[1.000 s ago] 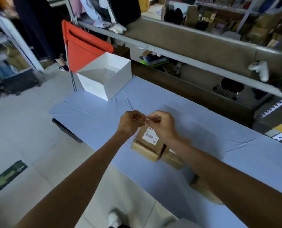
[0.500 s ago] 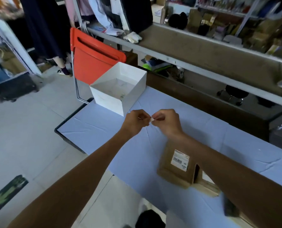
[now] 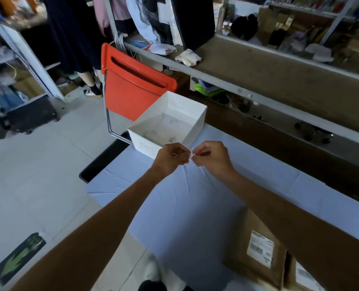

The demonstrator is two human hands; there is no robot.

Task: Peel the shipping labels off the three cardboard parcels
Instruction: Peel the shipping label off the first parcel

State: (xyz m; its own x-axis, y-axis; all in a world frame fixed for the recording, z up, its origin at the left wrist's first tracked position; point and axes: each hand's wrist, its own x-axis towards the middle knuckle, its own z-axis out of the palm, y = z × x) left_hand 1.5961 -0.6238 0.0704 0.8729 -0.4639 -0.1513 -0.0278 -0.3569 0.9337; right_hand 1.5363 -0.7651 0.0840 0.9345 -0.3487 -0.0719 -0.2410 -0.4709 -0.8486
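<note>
Hands are meeting at twelve o'clock on the bench [image 3: 185, 206], left hand [image 3: 170, 157] and right hand [image 3: 212, 158] both pinching a tiny white scrap [image 3: 192, 153] beside the box [image 3: 145, 145], probably for binning, while parcels [image 3: 237, 261] at five o'clock are awaiting label [image 3: 260, 247] peeling next.

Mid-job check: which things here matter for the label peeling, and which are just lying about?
Job: left hand and right hand pinching a small white scrap; cardboard parcel with its shipping label; second parcel; white box.
Lying about: orange chair; hanging clothes.
</note>
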